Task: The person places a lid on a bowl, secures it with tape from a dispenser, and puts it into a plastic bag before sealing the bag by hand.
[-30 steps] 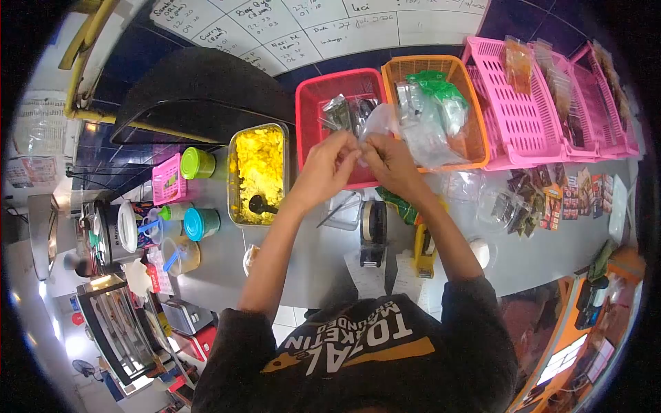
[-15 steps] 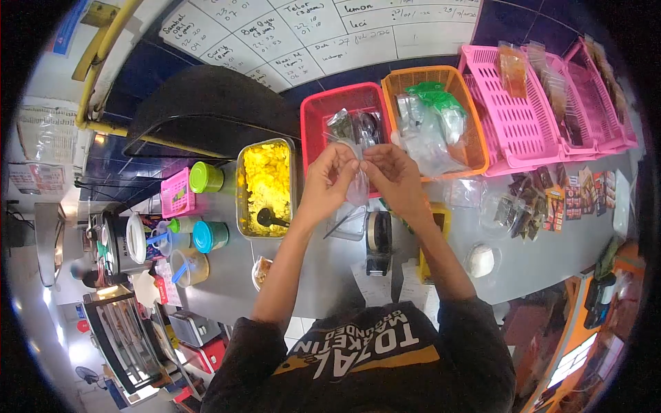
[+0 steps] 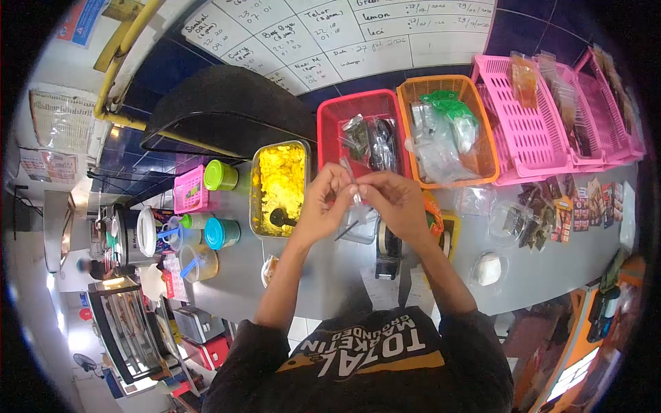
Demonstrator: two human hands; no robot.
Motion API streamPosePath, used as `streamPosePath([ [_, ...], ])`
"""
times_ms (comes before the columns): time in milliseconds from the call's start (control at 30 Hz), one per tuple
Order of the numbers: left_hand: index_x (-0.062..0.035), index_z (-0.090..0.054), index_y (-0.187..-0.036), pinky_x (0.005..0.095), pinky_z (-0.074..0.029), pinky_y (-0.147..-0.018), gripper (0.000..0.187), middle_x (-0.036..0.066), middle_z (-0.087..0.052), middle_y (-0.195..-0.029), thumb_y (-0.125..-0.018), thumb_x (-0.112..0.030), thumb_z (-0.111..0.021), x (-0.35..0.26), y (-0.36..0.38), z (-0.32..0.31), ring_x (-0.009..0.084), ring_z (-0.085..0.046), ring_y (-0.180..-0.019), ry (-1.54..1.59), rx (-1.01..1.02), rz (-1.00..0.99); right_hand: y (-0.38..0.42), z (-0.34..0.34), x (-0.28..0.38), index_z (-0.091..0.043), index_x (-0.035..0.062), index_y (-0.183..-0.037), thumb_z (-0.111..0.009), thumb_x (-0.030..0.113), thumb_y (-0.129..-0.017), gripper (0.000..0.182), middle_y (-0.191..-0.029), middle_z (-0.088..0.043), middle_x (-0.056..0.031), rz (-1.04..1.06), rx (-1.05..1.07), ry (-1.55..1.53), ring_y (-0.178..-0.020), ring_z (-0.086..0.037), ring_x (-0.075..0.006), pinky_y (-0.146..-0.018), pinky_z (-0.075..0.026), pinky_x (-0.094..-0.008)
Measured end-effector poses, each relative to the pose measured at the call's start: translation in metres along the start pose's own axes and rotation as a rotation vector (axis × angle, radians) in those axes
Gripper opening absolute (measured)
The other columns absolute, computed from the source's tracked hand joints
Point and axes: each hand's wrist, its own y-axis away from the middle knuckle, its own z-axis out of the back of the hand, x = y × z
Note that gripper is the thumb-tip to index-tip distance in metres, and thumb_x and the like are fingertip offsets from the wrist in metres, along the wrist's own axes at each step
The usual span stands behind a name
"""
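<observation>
In front of the red basket (image 3: 329,138), my left hand (image 3: 325,205) and my right hand (image 3: 397,206) meet at the fingertips. Both pinch a thin, clear plastic bag (image 3: 349,168), seen as a narrow twisted strip between them. What is inside the bag, if anything, is too small to make out. Dark packets and wrapped black items (image 3: 381,143) lie in the red basket behind my hands. Below them on the counter are a clear container (image 3: 363,228) and a black tape dispenser (image 3: 388,256).
A metal tray of yellow food (image 3: 281,172) with a black spoon stands left. An orange basket (image 3: 490,148) with plastic bags and pink baskets (image 3: 527,131) are at right. Lidded tubs (image 3: 222,234) stand far left. A white round item (image 3: 488,269) lies on the right.
The view has shifted, so the surroundings appear further right and slightly lower. My hands have come lower relative to the red basket, and the bag between them looks narrower.
</observation>
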Motion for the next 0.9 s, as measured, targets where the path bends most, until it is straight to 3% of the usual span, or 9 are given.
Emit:
streamPosePath([
  [400,-0.0044,-0.054,-0.100,0.0204,-0.035,-0.059,0.014,-0.003,-0.051,-0.070,-0.090,0.003,-0.061,-0.021,0.016,0.003,0.0029,-0.044,-0.064,-0.101,-0.002,-0.069,0.011,-0.007,0.013,-0.070,-0.0016,-0.105,-0.068,0.003,-0.090,0.015,-0.095,-0.072,-0.0049,-0.046,0.057,-0.118,-0.083,-0.063,-0.0060,-0.073,-0.050,-0.0201],
  [500,-0.0045,-0.054,-0.100,0.0207,-0.035,-0.058,0.015,-0.003,-0.051,-0.070,-0.089,0.003,-0.061,-0.024,0.016,0.001,0.0028,-0.045,-0.065,-0.111,0.009,-0.088,0.011,-0.004,0.013,-0.068,-0.0029,-0.107,-0.066,0.001,-0.092,0.016,-0.096,-0.071,-0.0084,-0.061,0.071,-0.103,-0.088,-0.066,-0.0106,-0.079,-0.054,-0.0241],
  [900,-0.0044,-0.054,-0.099,0.0212,-0.035,-0.059,0.012,-0.003,-0.050,-0.071,-0.091,0.002,-0.060,-0.028,0.016,-0.002,0.0035,-0.045,-0.065,-0.093,0.031,-0.086,0.013,-0.002,0.024,-0.068,-0.0018,-0.106,-0.069,0.005,-0.091,0.017,-0.096,-0.071,-0.0073,-0.115,0.057,-0.148,-0.086,-0.066,-0.0101,-0.077,-0.054,-0.0238],
])
